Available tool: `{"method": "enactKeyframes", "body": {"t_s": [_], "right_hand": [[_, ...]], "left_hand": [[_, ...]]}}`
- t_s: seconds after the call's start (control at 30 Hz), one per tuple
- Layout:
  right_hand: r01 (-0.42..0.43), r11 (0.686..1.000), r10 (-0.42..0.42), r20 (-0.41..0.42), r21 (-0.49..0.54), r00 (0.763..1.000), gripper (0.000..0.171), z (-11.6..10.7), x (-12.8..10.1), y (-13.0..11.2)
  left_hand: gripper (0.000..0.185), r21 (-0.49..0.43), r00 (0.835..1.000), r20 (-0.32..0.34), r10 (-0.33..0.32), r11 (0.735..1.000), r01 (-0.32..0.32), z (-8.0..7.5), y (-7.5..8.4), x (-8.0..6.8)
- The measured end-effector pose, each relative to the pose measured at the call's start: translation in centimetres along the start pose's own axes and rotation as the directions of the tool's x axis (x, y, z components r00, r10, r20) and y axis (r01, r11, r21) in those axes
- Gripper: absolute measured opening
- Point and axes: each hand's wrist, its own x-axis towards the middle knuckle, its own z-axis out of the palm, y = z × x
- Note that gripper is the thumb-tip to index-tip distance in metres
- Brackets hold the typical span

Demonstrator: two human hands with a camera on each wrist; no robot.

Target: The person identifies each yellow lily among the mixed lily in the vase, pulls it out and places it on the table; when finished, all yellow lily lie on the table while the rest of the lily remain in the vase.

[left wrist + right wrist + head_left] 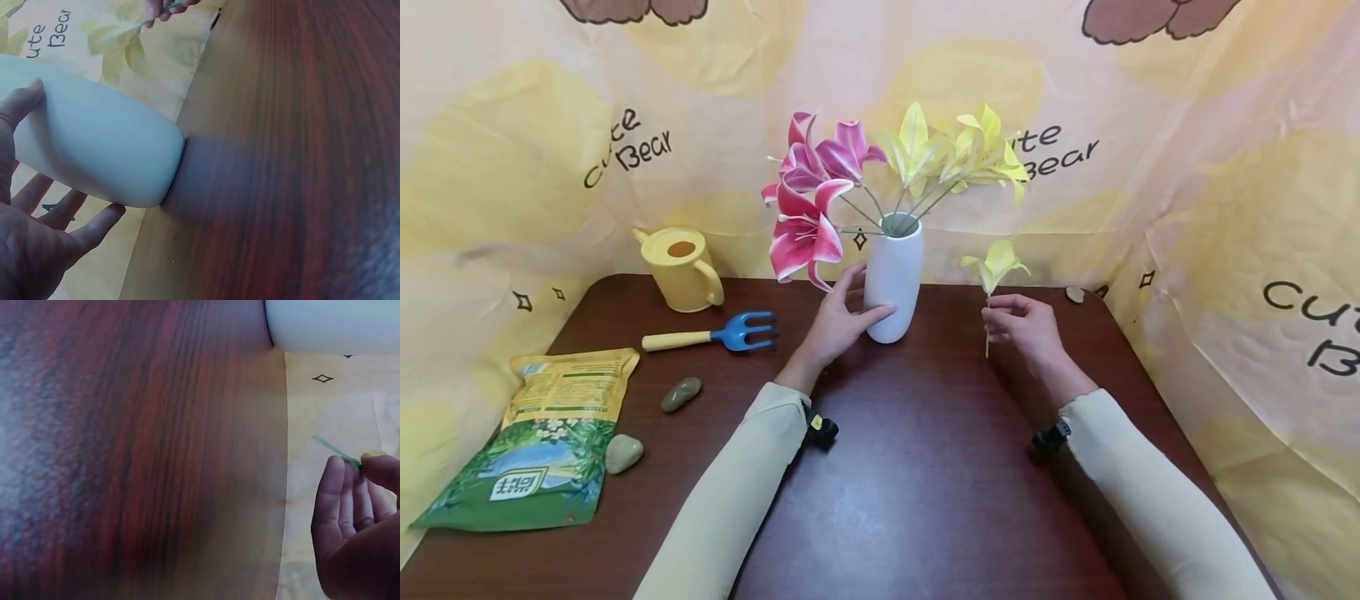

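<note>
A white vase [893, 287] stands on the dark wooden table [925, 467], filled with pink lilies [808, 196] and yellow lilies [951, 154]. My left hand [838, 321] rests against the vase's left side with straight fingers; in the left wrist view the thumb and fingers [37, 187] lie along the vase [94, 147]. To the right of the vase, my right hand [1026, 325] pinches the thin stem of a single yellow lily [996, 262] and holds it upright. The right wrist view shows the green stem [337, 451] between fingertip and thumb.
On the left of the table lie a yellow watering can [683, 268], a blue hand rake with yellow handle [715, 335], a green soil bag [538, 442] and two stones [681, 393]. A small stone [1075, 294] sits at the far right. A printed cloth backdrop surrounds the table.
</note>
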Motion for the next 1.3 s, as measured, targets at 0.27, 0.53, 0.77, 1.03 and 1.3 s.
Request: {"method": "enactKeyframes", "body": {"t_s": [0.27, 0.53, 0.77, 1.03, 1.3], "right_hand": [[-0.102, 0.985, 0.113, 0.072, -0.139, 0.991, 0.046, 0.9, 0.4, -0.2], [-0.166, 0.981, 0.178, 0.121, -0.098, 0.977, 0.051, 1.6, 1.2, 0.2], [-0.227, 0.968, 0.241, 0.140, -0.105, 0.960, 0.054, 1.9, 1.7, 0.7], [-0.254, 0.960, 0.269, 0.138, -0.114, 0.953, 0.053, 2.0, 1.7, 1.1], [-0.127, 0.925, 0.161, 0.065, -0.359, 0.985, 0.040, 1.8, 1.1, 0.7]], "left_hand": [[0.083, -0.009, 1.000, -0.001, 0.010, 1.000, -0.010, 0.0, 0.0, 0.0], [0.083, -0.015, 1.000, 0.004, 0.013, 1.000, -0.013, 0.0, -0.2, 0.3], [0.083, -0.016, 1.000, -0.001, 0.017, 1.000, -0.017, 0.0, -0.3, 0.3], [0.083, -0.014, 1.000, -0.003, 0.018, 1.000, -0.018, 0.0, -0.1, 0.2], [0.083, -0.009, 1.000, 0.002, 0.022, 1.000, -0.022, -0.1, 0.0, 0.1]]}}
